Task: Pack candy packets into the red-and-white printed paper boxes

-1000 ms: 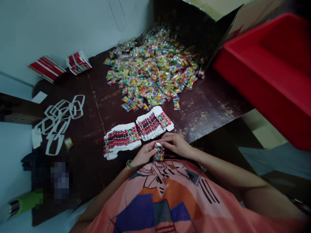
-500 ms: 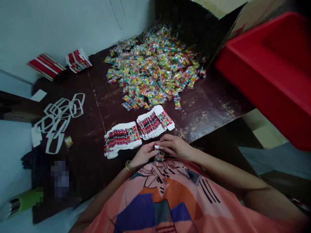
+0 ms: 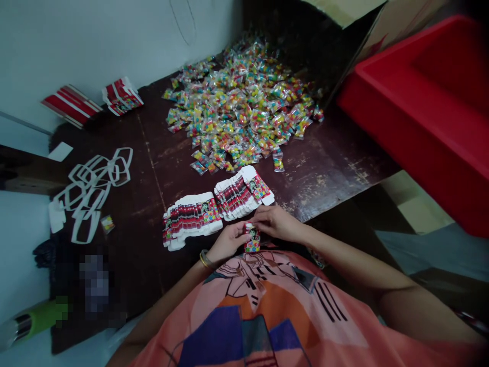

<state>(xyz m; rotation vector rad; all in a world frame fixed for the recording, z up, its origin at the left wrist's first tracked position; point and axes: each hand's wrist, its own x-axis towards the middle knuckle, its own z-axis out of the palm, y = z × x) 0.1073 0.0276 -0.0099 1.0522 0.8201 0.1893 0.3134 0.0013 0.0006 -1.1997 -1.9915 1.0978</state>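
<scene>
A small printed cardboard box (image 3: 252, 241), red and black with colourful candy pictures, stands close against my shirt at the table's near edge. My left hand (image 3: 228, 241) grips it from the left, thumb across its front. At its upper right edge, the closed fingers of my right hand (image 3: 278, 223) pinch the box near the top; the fingertips are partly hidden. Just beyond my hands lie two overlapping rows of flat printed cartons, a left row (image 3: 193, 216) and a right row (image 3: 240, 193), with white flaps showing.
A large heap of clear candy packets (image 3: 244, 109) covers the back of the dark table (image 3: 321, 178). White paper bands (image 3: 93, 186) and a single candy packet (image 3: 107, 224) lie at left. Carton stacks (image 3: 122, 96) stand by the wall. A red bin (image 3: 412, 127) is at right.
My right hand's fingers have moved from over the box's top to its upper right edge. More of the printed front now shows, and the white at its top has mostly gone from view.
</scene>
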